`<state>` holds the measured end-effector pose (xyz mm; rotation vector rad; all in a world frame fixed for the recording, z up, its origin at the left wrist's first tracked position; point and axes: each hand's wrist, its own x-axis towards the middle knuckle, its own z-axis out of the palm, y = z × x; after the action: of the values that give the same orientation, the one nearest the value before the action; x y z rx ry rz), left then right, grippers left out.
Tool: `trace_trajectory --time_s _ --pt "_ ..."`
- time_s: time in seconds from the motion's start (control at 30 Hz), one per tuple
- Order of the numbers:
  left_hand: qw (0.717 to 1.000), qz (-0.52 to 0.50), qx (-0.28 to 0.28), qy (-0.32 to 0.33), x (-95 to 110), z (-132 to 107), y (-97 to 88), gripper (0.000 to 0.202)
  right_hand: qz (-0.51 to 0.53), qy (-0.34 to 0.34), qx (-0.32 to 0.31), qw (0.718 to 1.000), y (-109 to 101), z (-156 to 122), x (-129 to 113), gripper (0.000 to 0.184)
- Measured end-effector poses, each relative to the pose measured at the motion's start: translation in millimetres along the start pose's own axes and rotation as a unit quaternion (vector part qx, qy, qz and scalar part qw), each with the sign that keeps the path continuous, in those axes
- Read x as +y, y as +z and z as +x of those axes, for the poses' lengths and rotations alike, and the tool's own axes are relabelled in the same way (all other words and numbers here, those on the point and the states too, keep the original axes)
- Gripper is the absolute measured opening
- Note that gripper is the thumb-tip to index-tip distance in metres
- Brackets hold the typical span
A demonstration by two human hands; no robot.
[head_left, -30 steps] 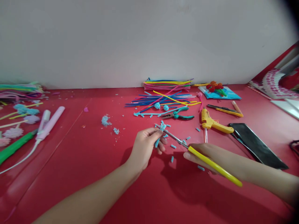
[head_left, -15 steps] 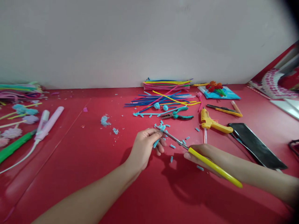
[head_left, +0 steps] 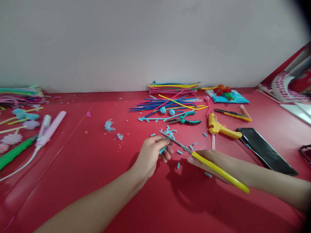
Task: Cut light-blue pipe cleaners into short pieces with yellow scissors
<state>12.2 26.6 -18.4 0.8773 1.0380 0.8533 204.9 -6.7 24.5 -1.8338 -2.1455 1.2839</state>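
My left hand [head_left: 154, 152] is closed on light-blue pipe cleaners [head_left: 162, 149], pinched between thumb and fingers. In my right hand [head_left: 209, 161] are yellow-handled scissors [head_left: 218, 171], their blades reaching left to the pipe cleaner ends at my left thumb. Short cut blue pieces [head_left: 179, 152] lie scattered on the red table around both hands, several in a small heap just beyond the blades. The fingers of my right hand are partly hidden behind the handle.
Pliers [head_left: 183, 120], loose pipe cleaners [head_left: 167, 105] and two blue pompoms [head_left: 163, 110] lie beyond my hands. A yellow glue gun [head_left: 222, 128] and a black phone-like slab [head_left: 264, 150] are at right. At left sits a pink hair straightener [head_left: 52, 128] near blue fluff [head_left: 109, 126].
The scissors and my right hand have shifted slightly left. A cut blue piece now lies left of the blade tips, where none showed before. My left hand stays nearly in place.
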Motion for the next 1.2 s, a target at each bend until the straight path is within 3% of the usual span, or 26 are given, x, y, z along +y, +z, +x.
trace_trajectory --time_s 0.27,0.4,0.57,0.77,0.9,1.07,1.2 --pt "1.000 -0.004 -0.006 0.001 0 2 -1.5 0.013 -0.035 0.037 -0.024 0.998 0 7 -3 0.045" --pt "0.998 -0.002 -0.065 0.008 0 -1 2.5 0.016 0.040 0.038 0.017 0.998 -5 17 -3 0.036" --pt "0.987 0.014 -0.158 -0.020 0 -7 6.9 0.020 0.151 -0.046 0.044 0.987 -4 29 -6 0.027" --pt "0.982 0.027 -0.183 -0.033 2 -8 6.5 0.020 0.195 -0.084 0.036 0.977 4 33 -6 0.021" --pt "0.978 0.038 -0.200 -0.034 -1 -7 5.4 0.019 0.151 -0.100 0.055 0.982 7 32 -2 0.019" --pt "0.977 0.035 -0.198 -0.066 -1 -7 4.5 0.019 -0.008 -0.155 0.125 0.980 8 29 -1 0.011" --pt "0.977 0.086 -0.190 -0.052 2 -8 5.9 0.020 -0.048 -0.124 0.135 0.982 7 30 -6 0.009"
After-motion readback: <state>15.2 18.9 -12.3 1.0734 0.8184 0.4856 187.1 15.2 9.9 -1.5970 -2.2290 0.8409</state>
